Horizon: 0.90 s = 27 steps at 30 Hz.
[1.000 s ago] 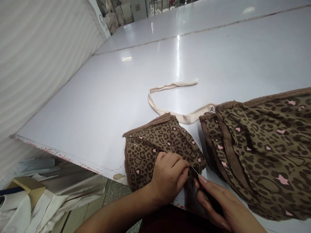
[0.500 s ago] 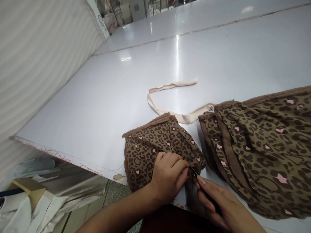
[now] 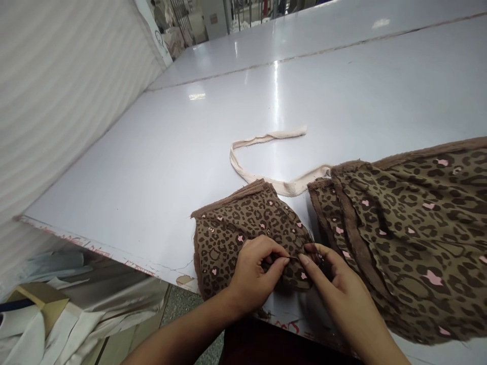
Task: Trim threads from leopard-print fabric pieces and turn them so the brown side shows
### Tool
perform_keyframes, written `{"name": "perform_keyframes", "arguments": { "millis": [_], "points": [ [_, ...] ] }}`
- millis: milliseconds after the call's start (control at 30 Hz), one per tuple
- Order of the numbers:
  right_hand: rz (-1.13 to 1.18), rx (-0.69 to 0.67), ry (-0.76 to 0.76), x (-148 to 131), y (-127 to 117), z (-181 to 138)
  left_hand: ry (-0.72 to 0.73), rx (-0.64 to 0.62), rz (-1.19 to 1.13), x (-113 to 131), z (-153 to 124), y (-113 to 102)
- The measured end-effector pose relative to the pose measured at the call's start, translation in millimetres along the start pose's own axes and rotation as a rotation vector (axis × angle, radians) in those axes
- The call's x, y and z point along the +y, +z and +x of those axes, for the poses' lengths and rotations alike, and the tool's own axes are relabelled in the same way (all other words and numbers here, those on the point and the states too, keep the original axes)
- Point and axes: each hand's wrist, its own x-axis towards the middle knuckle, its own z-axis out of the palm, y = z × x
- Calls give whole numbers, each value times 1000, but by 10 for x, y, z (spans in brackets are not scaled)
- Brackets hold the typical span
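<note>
Where two bare hands come close at six o'clock, above dark clothing (image 3: 274, 343) cut off by the bottom edge, the left hand (image 3: 254, 271) pinches thumb and forefinger together on a thin dark strand (image 3: 293, 258); whether it is thread or fabric edge is hard to make out. At five o'clock, the right hand (image 3: 337, 284) has thumb and forefinger narrowed near the strand's other end; I cannot tell whether they grip it, and a small dark shape (image 3: 321, 260) beside them is unclear. Under the hands, partly hidden by them, the smaller fabric piece (image 3: 228, 238) is roughly four-sided, olive-brown leopard print with pink patches and a fuzzy brown edge. At four o'clock spreads a larger piece (image 3: 422, 243) of the same print, rumpled, with plush brown bands, cut off by the right edge. Beyond them, near the centre, a soft, pale strip (image 3: 291, 188) curls into a hook. These lie on a glossy white table (image 3: 152, 167); at eight o'clock, crumpled cloth (image 3: 72, 324) sits lower down. A white sheet (image 3: 76, 66) with wavy ridges fills ten o'clock. Farthest off, at twelve, a grey cabinet (image 3: 215, 20) runs past the top edge among indistinct clutter (image 3: 258, 11).
</note>
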Motion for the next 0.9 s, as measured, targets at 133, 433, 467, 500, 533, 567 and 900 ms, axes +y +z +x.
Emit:
{"name": "perform_keyframes", "arguments": {
  "millis": [133,433,467,500,533,567,900],
  "points": [
    [90,-94,-13,-34,25,52,-15,5,-71,-28,-22,-6],
    [288,-120,85,-14,-3,20,51,33,48,-62,-28,-147],
    [373,-158,166,-48,-8,9,40,67,109,-80,-56,-219],
    [462,-193,260,-96,-16,-10,24,98,176,-103,-100,-291],
    [544,-221,349,-158,-28,-37,15,114,243,-132,-159,-356],
    [602,-239,419,-232,-42,-69,22,105,305,-164,-231,-408],
    [173,-306,-132,-1315,-410,201,232,140,491,221,-91,-814]
  ]
}}
